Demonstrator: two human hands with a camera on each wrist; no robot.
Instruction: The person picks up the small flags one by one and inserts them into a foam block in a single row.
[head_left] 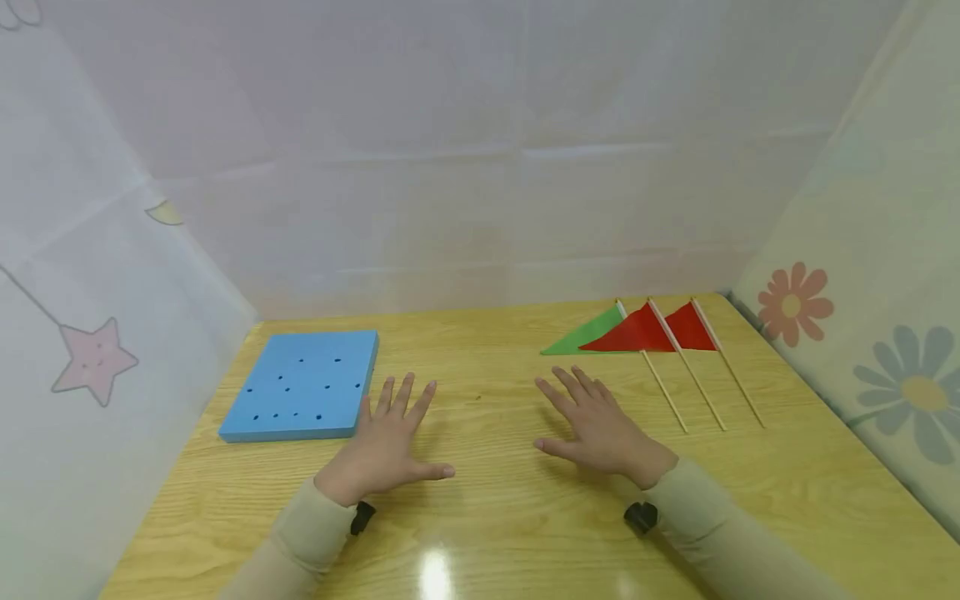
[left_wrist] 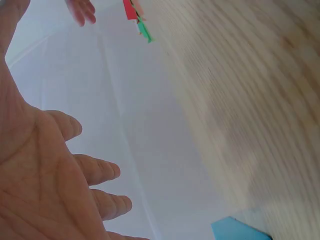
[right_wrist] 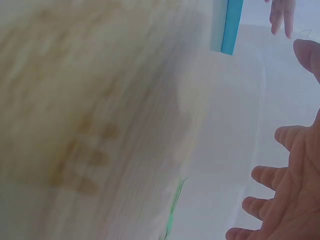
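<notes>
My left hand (head_left: 384,447) hovers over the table with its fingers spread and holds nothing. Just past its fingertips, to the left, lies a blue board (head_left: 300,379) with several small dark holes. My right hand (head_left: 600,429), also spread and free of any object, is near three pennant flags on wooden sticks. The green flag (head_left: 581,335) is partly covered by a red flag (head_left: 633,331); another red flag (head_left: 692,327) is farthest right. All three sticks point toward me. In the left wrist view the palm (left_wrist: 45,175) faces the table side with fingers extended.
The flags and board rest on a wood-grain table (head_left: 465,517). A pale cloth backdrop (head_left: 480,208) rises behind its far edge. Printed cloth walls stand at both sides, with a star (head_left: 95,360) at left and flowers (head_left: 795,305) at right.
</notes>
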